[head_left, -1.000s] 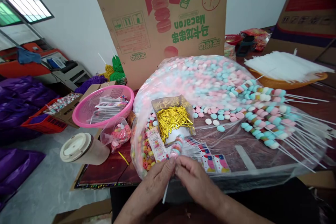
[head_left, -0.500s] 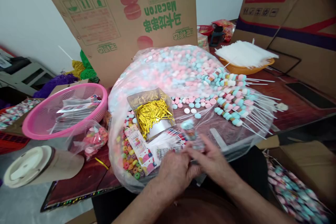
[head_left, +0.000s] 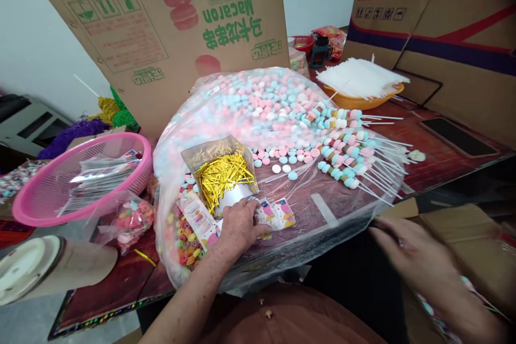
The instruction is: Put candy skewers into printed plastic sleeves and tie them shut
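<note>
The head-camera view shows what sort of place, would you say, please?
Probably a small sweet-packing workshop, judging by the many candy skewers, the printed wrappers and the loose gold strips.

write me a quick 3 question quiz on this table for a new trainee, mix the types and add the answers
1. Which hand is nearer the small, flat, colourfully printed packets?
2. True or false: the thin, shiny gold strips lie in an open, silver-fronted pouch.
3. Fill the gap: the shallow round bowl under the thin white sticks is coloured ____.

Key:
1. The left hand.
2. True.
3. Orange.
</note>
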